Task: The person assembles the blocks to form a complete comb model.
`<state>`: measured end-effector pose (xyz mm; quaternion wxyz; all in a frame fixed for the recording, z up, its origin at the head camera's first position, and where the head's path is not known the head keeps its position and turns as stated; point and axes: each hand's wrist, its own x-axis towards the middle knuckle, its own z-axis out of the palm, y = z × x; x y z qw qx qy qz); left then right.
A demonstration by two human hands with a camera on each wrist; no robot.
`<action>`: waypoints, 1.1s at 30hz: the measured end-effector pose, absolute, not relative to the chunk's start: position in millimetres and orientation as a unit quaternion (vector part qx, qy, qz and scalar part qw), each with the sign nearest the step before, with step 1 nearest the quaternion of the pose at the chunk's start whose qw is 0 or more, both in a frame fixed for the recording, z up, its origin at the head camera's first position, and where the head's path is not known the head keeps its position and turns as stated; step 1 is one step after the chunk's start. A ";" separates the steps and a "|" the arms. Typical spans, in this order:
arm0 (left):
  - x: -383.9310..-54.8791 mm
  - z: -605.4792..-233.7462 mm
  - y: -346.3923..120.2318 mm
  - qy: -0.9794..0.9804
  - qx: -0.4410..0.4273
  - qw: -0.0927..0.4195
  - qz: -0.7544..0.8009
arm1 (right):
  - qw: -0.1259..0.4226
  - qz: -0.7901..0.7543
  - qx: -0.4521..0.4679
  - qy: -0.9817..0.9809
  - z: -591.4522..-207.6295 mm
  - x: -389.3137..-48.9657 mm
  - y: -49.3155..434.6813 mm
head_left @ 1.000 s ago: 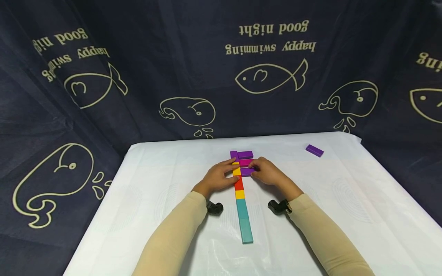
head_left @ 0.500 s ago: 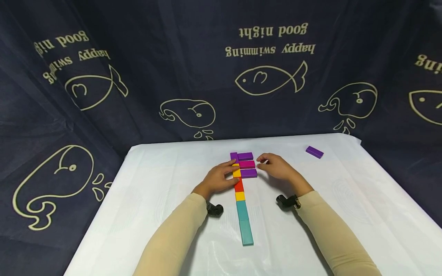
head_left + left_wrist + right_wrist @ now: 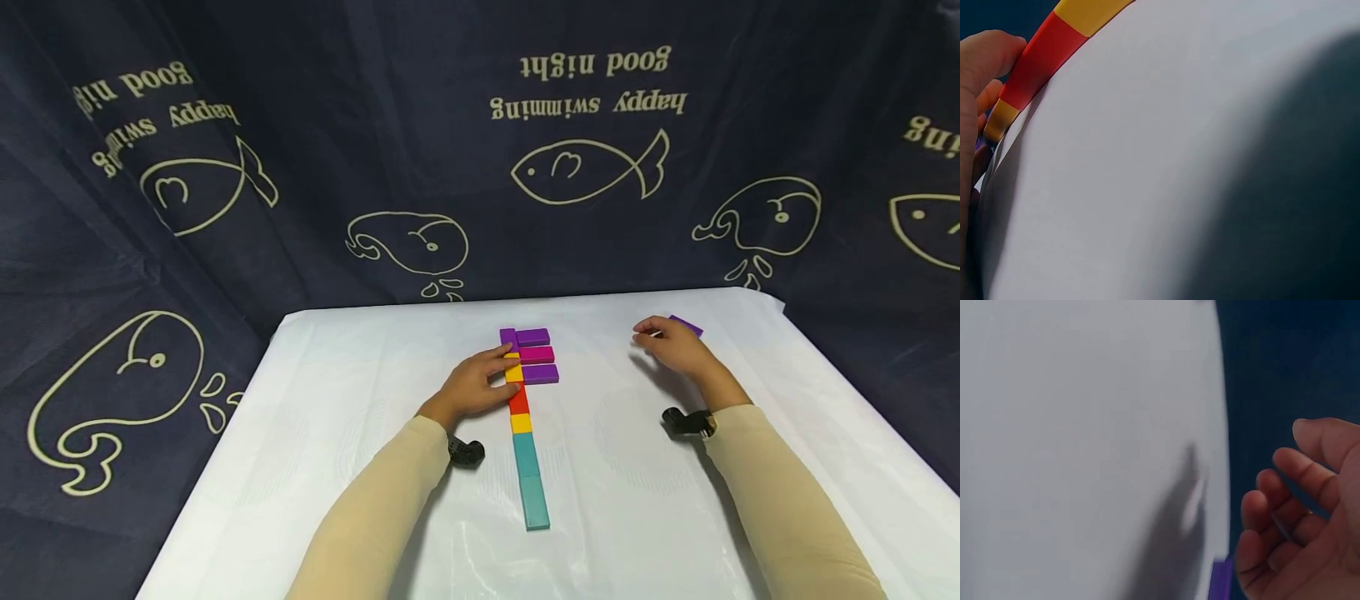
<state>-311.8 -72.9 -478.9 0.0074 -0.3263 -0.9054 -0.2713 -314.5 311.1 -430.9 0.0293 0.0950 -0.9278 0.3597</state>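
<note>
My left hand (image 3: 474,385) rests along the left side of a straight row of coloured blocks, its fingertips touching them. From the far end the row runs purple block (image 3: 508,337), yellow block (image 3: 514,373), red block (image 3: 1045,59), a second yellow block (image 3: 521,423), then two teal blocks (image 3: 527,454). Branching right from its far part are a purple block (image 3: 533,337), a magenta block (image 3: 537,355) and another purple block (image 3: 541,374). My right hand (image 3: 675,343) hovers with loosely bent fingers and holds nothing. It partly hides a loose purple block (image 3: 694,329) at the far right.
A white cloth (image 3: 615,517) covers the table, whose far edge meets a dark curtain (image 3: 480,167) with fish and whale outlines. Black wrist cameras (image 3: 686,422) sit on both wrists.
The right hand has let go of the nearer purple side block and moved right, to beside the loose purple block. My left hand has stayed at the row.
</note>
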 end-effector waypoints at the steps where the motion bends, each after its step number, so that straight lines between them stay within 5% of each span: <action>1: -312.2 -479.2 -73.1 -0.905 -0.327 0.009 -0.272 | 0.033 0.353 0.090 -0.931 -432.4 -316.1 318.1; 10: -313.7 -478.6 -72.4 -0.904 -0.330 0.005 -0.271 | 0.084 0.310 0.069 -0.944 -432.4 -319.9 361.8; 24: -313.4 -479.3 -73.2 -0.909 -0.319 -0.004 -0.268 | -0.013 0.303 0.019 -0.953 -437.9 -331.0 378.9; 33: -314.5 -479.4 -73.7 -0.910 -0.316 -0.008 -0.267 | -0.003 0.291 -0.001 -0.957 -450.9 -332.2 377.0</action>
